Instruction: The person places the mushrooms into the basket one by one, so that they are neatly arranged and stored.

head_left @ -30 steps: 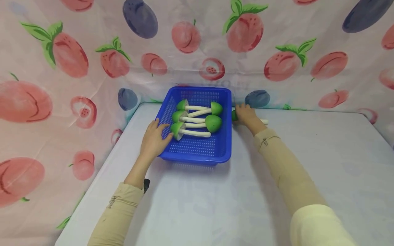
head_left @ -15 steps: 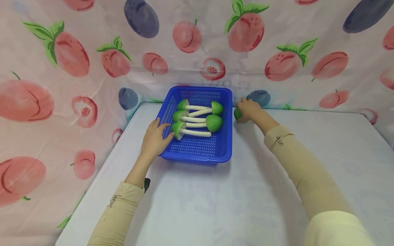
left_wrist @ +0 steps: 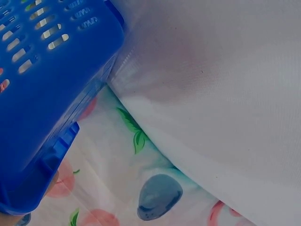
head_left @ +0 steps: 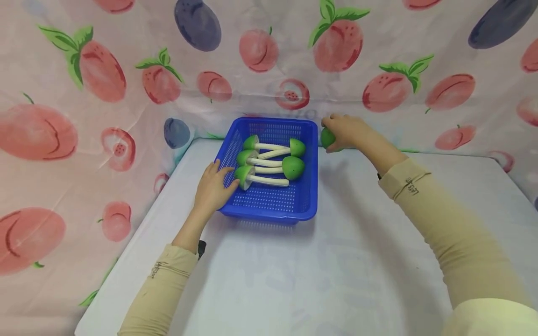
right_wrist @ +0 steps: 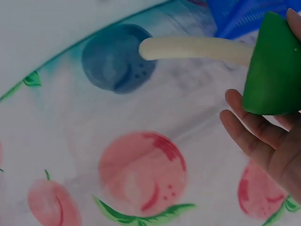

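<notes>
A blue plastic basket (head_left: 269, 215) with slotted sides stands at the back of the table, several toy mushrooms (head_left: 269, 181) with green caps and white stems lying in it. My left hand (head_left: 211, 188) holds its left rim, thumb and one finger over the edge; the left wrist view shows the basket wall (left_wrist: 61, 70) close up and little of the hand. Raised off the table beside the right rim, my right hand (head_left: 345, 132) grips another toy mushroom (right_wrist: 273, 70) by its green cap. The white stem points away from the palm and is hidden in the head view.
A white-covered table (head_left: 260, 275) spreads in front of the basket and to both sides. Close behind the basket and along the left hangs a fruit-printed cloth (head_left: 252, 98).
My right hand has gripped the mushroom lying right of the basket and lifted it off the table. My left hand stays at the left rim.
</notes>
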`<state>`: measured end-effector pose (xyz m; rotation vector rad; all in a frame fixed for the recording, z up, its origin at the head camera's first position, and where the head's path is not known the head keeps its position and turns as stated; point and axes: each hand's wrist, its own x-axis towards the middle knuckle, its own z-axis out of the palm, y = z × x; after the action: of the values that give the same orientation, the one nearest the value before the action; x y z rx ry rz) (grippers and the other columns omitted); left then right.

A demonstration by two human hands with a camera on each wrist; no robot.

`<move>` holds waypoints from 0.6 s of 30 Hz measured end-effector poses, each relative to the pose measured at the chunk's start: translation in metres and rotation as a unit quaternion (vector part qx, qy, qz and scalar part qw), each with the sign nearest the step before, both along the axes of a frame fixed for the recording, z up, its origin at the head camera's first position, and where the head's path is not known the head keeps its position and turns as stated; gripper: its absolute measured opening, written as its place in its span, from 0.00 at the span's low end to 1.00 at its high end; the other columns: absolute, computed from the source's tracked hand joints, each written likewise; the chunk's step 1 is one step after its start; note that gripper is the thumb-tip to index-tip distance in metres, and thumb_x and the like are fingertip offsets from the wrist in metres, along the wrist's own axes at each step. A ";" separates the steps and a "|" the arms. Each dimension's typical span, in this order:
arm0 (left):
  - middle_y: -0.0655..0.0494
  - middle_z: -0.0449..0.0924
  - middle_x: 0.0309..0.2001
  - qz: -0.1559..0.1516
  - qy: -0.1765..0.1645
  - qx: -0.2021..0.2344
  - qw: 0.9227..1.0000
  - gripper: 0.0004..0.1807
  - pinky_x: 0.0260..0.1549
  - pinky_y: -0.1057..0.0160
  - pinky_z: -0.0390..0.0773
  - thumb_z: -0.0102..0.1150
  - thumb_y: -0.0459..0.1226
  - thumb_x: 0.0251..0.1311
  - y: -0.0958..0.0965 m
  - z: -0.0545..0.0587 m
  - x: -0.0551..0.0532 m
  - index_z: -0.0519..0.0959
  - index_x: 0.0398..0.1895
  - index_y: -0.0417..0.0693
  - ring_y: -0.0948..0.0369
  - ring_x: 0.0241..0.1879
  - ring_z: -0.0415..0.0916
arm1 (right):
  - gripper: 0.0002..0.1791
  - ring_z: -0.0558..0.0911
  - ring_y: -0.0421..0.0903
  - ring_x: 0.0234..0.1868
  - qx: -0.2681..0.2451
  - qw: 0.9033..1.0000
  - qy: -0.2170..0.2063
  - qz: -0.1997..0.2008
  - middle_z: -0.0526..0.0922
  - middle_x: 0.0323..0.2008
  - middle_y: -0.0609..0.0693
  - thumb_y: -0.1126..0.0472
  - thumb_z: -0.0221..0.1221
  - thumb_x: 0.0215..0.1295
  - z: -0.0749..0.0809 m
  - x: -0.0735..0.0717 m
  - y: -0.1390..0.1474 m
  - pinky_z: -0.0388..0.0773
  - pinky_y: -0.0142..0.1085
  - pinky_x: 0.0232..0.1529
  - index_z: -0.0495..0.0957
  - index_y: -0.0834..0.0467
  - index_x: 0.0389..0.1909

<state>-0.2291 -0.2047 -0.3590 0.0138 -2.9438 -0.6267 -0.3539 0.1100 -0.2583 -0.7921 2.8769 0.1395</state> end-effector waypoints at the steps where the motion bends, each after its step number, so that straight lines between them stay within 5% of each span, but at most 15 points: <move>1: 0.34 0.54 0.71 0.000 -0.001 0.000 1.000 0.26 0.68 0.40 0.52 0.53 0.47 0.63 0.000 0.000 0.000 0.72 0.60 0.43 0.40 0.72 0.47 | 0.38 0.75 0.61 0.49 -0.002 1.000 0.001 0.002 0.72 0.52 0.65 0.51 0.67 0.53 0.004 0.002 -0.001 0.76 0.54 0.51 0.64 0.64 0.61; 10: 0.34 0.53 0.71 0.000 0.001 -0.001 1.000 0.26 0.68 0.41 0.52 0.53 0.47 0.63 0.000 -0.001 0.001 0.71 0.61 0.42 0.40 0.72 0.48 | 0.37 0.74 0.58 0.51 -0.007 0.998 -0.004 0.069 0.72 0.54 0.62 0.50 0.67 0.53 0.035 0.018 -0.022 0.78 0.49 0.51 0.67 0.59 0.62; 18: 0.34 0.54 0.71 -0.002 0.003 0.000 1.000 0.26 0.69 0.41 0.52 0.52 0.47 0.63 0.001 0.001 0.000 0.72 0.61 0.42 0.40 0.72 0.48 | 0.34 0.73 0.53 0.51 -0.075 0.976 -0.130 0.159 0.72 0.55 0.57 0.52 0.66 0.55 0.049 0.030 -0.046 0.77 0.44 0.50 0.65 0.57 0.61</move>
<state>-0.2290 -0.2042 -0.3584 0.0067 -2.9393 -0.6271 -0.3239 0.0638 -0.2095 -1.1977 2.5201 -0.1396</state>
